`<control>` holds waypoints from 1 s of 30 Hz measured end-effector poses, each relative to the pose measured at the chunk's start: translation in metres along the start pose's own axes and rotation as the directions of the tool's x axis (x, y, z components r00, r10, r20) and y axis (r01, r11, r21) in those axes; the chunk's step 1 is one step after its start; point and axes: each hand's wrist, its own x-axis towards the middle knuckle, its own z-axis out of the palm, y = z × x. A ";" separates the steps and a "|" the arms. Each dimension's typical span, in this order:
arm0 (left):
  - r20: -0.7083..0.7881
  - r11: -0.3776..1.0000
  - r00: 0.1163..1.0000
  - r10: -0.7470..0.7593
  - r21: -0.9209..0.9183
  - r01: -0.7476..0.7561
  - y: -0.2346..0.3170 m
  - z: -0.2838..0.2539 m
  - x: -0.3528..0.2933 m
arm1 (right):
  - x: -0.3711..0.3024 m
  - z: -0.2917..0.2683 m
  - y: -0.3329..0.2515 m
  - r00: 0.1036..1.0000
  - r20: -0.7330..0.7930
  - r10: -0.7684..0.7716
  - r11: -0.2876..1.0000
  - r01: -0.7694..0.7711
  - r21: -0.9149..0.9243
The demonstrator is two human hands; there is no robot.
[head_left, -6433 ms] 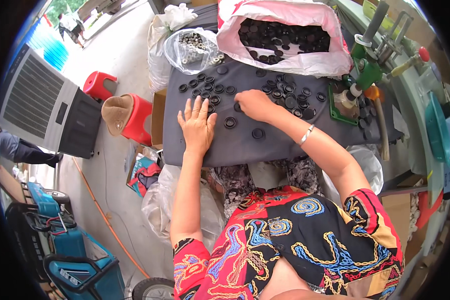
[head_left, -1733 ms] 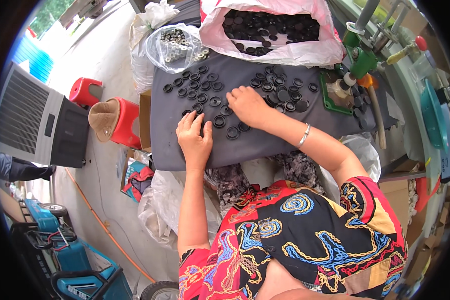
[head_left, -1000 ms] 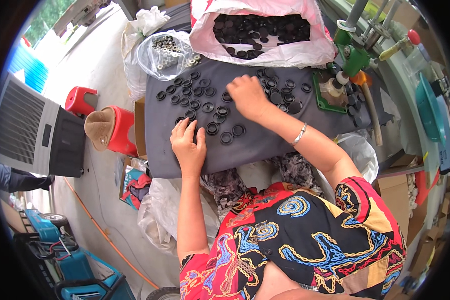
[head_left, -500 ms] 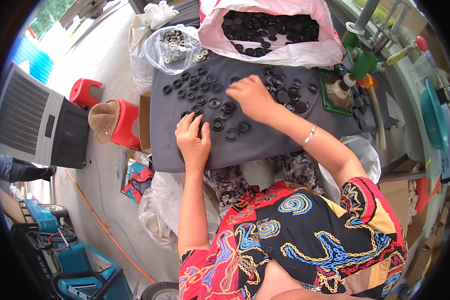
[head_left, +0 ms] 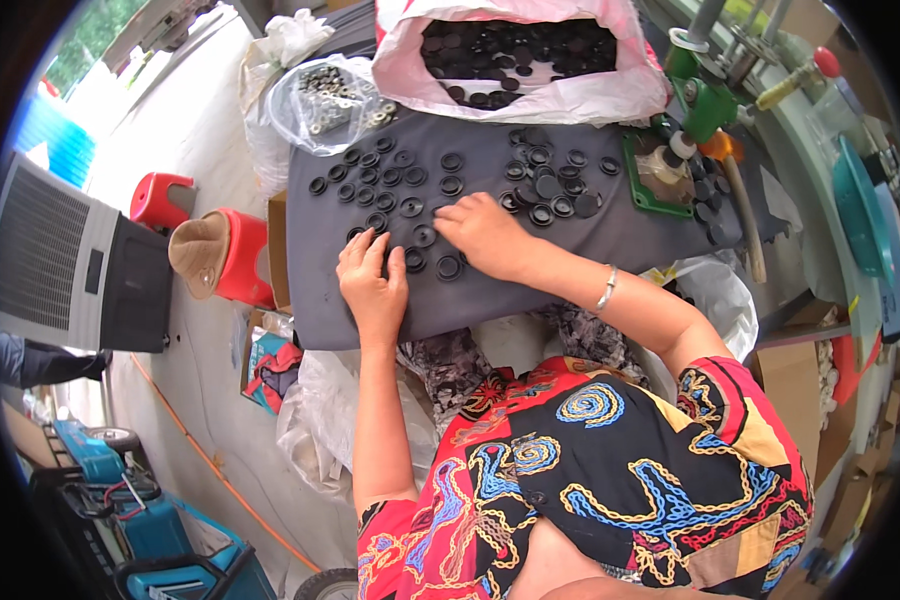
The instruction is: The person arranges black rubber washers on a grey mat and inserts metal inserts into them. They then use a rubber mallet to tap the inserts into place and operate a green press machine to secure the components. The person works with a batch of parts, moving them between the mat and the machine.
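Black round ring-shaped caps [head_left: 411, 207] lie spread over a grey cloth-covered table [head_left: 320, 290]. My left hand [head_left: 372, 290] rests at the near left of them, fingers apart, with its fingertips beside a cap [head_left: 355, 233]. To its right, my right hand [head_left: 485, 238] reaches in low over the middle of the table, its fingers bent together and pointing left. The fingertips are down among the caps, and whatever is under them is hidden. Two more caps [head_left: 451, 185] lie just beyond this hand. A denser cluster of caps [head_left: 547, 186] lies to its right.
A white-and-pink sack [head_left: 530, 105] full of black discs lies open at the back. Beside it is a clear bag [head_left: 320, 120] of small metal parts. A green hand press [head_left: 708, 105] and a hammer [head_left: 745, 200] are at the right. Red stools [head_left: 245, 255] stand on the left.
My right hand has come down nearer to me and a little left, uncovering a cap beneath its earlier place. My left hand has hardly moved. The whole view has shifted slightly.
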 end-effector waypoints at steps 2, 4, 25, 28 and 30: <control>-0.002 1.000 1.000 -0.002 0.007 0.002 -0.002 -0.001 0.000 | 0.007 0.003 -0.005 0.998 -0.059 0.008 1.000 -0.006 0.028; -0.004 1.000 1.000 -0.006 0.018 0.006 -0.006 0.000 -0.001 | 0.007 -0.010 0.004 0.995 -0.063 0.081 0.992 -0.086 -0.087; -0.008 0.999 1.000 0.012 0.030 -0.011 0.001 -0.001 0.000 | -0.017 -0.058 0.054 0.943 0.059 0.328 0.929 -0.311 -0.199; -0.001 1.000 1.000 0.004 0.007 -0.004 -0.001 0.000 -0.001 | -0.032 -0.073 0.053 0.932 0.218 0.290 0.943 -0.239 -0.232; 0.000 1.000 1.000 0.006 -0.003 -0.006 0.001 -0.001 -0.001 | -0.041 -0.064 0.056 0.947 0.181 0.264 0.949 -0.222 -0.225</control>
